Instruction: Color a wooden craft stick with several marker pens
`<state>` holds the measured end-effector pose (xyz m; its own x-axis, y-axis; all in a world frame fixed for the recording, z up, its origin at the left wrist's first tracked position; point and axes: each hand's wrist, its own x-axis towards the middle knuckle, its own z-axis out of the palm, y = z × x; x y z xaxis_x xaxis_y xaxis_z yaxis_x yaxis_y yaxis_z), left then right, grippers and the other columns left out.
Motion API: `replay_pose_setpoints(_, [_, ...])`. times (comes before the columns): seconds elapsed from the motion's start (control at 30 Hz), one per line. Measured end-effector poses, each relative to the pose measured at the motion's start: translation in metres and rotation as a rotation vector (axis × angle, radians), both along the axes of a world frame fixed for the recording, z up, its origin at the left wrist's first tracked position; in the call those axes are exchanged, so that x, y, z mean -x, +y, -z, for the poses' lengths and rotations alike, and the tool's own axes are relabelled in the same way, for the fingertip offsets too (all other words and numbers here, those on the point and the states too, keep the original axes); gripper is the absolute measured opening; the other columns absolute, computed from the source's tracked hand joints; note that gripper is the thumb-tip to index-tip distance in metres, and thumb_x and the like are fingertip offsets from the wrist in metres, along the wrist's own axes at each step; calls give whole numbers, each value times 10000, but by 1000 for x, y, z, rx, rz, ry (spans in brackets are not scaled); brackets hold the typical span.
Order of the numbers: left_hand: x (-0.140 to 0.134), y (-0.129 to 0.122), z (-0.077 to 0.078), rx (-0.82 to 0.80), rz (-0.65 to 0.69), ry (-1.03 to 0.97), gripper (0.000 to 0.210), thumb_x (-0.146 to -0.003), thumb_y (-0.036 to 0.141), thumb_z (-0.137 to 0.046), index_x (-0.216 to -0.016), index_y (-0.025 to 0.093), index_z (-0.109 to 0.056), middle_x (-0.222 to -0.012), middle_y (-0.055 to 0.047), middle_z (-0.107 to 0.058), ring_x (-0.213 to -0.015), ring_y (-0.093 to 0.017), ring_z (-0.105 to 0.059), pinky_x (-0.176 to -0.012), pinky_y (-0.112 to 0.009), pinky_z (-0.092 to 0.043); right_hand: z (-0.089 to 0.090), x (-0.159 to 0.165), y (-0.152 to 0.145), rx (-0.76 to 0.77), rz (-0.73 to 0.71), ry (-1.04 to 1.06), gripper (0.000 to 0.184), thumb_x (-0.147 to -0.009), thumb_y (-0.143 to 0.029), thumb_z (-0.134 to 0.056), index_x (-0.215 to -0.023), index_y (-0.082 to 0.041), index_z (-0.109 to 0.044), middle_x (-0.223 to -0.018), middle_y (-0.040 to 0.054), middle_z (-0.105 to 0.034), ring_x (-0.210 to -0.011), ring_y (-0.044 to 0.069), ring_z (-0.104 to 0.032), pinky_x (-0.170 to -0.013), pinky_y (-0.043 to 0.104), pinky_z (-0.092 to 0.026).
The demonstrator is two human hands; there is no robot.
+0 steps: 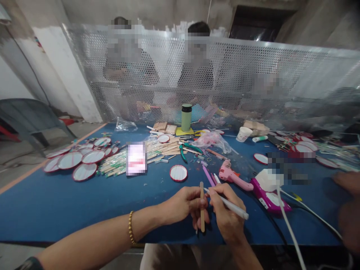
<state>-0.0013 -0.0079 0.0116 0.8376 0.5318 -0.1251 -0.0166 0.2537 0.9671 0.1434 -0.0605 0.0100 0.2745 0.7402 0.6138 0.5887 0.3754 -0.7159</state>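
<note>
Pinched upright in my left hand (194, 204) is a flat wooden craft stick (202, 221). My right hand (229, 213) grips a white pen (234, 208), its tip at the stick's upper part; whether the tip touches I cannot tell. Just beyond my hands lies a small round white disc with a red rim (178, 173). A purple pen (208, 174) and a pink glue gun (232, 176) rest on the blue table (135, 210) near my right hand.
Red-rimmed discs (70, 160) and bundled sticks (115, 161) cover the left side. Green-handled pliers (183, 153), a green tumbler (186, 118) and a paper cup (243, 134) stand farther back. A purple power strip (267, 198) with cables lies right. People sit behind a perforated metal screen (157, 78); another person's hand (347, 183) is at right.
</note>
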Motion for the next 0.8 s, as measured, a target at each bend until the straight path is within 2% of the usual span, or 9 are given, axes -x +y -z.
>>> replay_pose_setpoints(0.27, [0, 1, -1, 18, 3, -6, 588, -710, 720, -686, -805, 174, -492, -689, -14, -654, -511, -114, -592, -484, -236, -477, 0, 0, 1, -16, -27, 4, 294, -904, -328, -550, -650, -195, -614, -512, -37, -603, -423, 91, -540, -426, 181, -421])
replay_pose_setpoints(0.5, [-1, 0, 0, 20, 0, -15, 580, -723, 720, -674, -809, 178, -485, -672, -10, -652, -476, -105, -578, -474, -232, -475, 0, 0, 0, -37, -1, -7, 280, -902, -316, -555, -656, -198, -617, -513, -38, -602, -398, 89, -504, -410, 190, -399])
replay_pose_setpoints(0.8, [-1, 1, 1, -6, -1, -5, 564, -750, 708, -655, -817, 169, -502, -681, -21, -651, -511, -114, -589, -485, -235, -474, 0, 1, 2, -43, -15, -12, 277, -906, -305, -545, -663, -194, -621, -528, -37, -612, -426, 87, -529, -430, 177, -418])
